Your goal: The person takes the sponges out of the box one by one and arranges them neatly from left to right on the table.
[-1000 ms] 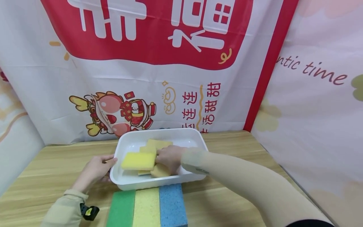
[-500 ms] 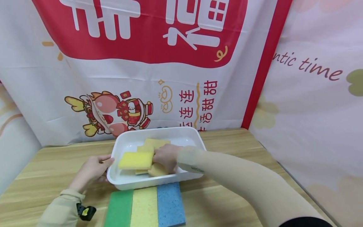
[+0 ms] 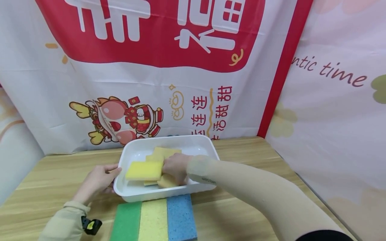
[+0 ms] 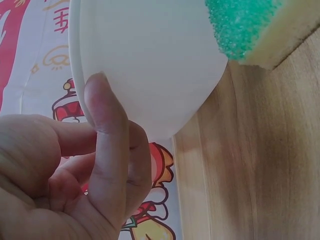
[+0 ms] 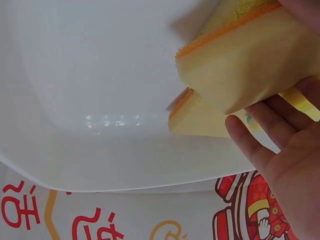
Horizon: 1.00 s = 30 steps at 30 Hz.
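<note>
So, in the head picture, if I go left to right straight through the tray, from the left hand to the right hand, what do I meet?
Left hand → tray rim → bright yellow sponge → right hand. The paler sponges overlap, so I left them out.

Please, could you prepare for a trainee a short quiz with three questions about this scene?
1. Which hand holds the outer end of the white tray?

2. True or false: in front of the tray, the yellow strip lies between the green strip and the blue strip.

3. Choose one. In the right wrist view, the pale sponge at the right hand has an edge layer that is:
A. black
B. orange
C. purple

Key
1. The left hand.
2. True.
3. B.
</note>
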Each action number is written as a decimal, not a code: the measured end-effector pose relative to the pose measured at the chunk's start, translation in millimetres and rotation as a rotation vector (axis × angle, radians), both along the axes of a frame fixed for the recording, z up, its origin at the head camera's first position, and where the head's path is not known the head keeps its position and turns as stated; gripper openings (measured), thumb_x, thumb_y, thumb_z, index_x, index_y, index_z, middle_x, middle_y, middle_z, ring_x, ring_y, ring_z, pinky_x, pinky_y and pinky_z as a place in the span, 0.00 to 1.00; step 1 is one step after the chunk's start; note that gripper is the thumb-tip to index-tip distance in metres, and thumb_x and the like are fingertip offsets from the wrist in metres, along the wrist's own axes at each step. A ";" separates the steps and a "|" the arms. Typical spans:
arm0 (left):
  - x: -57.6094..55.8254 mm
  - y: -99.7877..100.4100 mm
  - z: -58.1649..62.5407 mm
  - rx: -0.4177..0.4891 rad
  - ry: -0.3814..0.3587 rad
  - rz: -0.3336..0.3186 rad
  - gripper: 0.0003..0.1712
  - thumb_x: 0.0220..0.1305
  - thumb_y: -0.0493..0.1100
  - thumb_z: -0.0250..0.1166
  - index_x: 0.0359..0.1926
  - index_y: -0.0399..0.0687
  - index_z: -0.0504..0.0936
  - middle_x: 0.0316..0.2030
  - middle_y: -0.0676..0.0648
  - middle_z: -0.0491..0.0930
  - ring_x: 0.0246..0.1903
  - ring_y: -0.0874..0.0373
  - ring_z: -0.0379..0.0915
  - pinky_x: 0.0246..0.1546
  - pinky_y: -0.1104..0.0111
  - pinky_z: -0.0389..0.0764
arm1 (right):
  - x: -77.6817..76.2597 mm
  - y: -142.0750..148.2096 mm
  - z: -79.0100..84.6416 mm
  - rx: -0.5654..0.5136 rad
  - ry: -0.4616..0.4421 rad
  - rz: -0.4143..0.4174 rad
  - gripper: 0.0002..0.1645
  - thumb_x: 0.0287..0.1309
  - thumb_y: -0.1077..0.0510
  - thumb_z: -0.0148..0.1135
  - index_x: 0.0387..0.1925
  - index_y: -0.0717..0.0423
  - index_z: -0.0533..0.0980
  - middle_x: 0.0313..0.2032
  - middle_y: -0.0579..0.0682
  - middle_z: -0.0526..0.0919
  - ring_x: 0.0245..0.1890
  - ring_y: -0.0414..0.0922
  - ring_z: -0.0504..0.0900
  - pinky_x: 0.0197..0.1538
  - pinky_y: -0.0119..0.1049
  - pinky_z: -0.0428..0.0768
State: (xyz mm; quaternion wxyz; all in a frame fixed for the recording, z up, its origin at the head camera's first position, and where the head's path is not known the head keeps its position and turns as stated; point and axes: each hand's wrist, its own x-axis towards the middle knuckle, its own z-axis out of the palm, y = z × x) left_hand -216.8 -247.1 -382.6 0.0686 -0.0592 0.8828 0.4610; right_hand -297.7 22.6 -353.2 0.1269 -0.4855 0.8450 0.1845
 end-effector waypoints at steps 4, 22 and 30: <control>1.2 0.1 -0.8 0.002 -0.002 0.000 0.32 0.75 0.48 0.56 0.68 0.28 0.64 0.30 0.41 0.79 0.24 0.53 0.78 0.25 0.59 0.84 | 0.4 -0.6 -2.8 -0.005 -0.021 -0.014 0.27 0.38 0.57 0.81 0.42 0.38 0.78 0.36 0.40 0.75 0.36 0.40 0.73 0.40 0.32 0.75; 1.7 -1.5 -2.0 -0.016 0.002 0.005 0.32 0.74 0.48 0.56 0.67 0.28 0.64 0.31 0.41 0.80 0.24 0.53 0.79 0.25 0.60 0.84 | 0.3 -5.4 -3.2 0.057 0.053 0.057 0.23 0.40 0.55 0.79 0.40 0.41 0.77 0.36 0.41 0.76 0.36 0.41 0.73 0.40 0.32 0.75; -0.6 -0.6 -0.8 0.003 0.017 0.002 0.32 0.75 0.48 0.56 0.67 0.27 0.64 0.30 0.41 0.80 0.23 0.53 0.78 0.25 0.59 0.84 | -1.7 -2.4 -2.2 0.029 0.021 0.025 0.25 0.40 0.56 0.80 0.41 0.40 0.77 0.37 0.41 0.76 0.37 0.41 0.72 0.43 0.33 0.75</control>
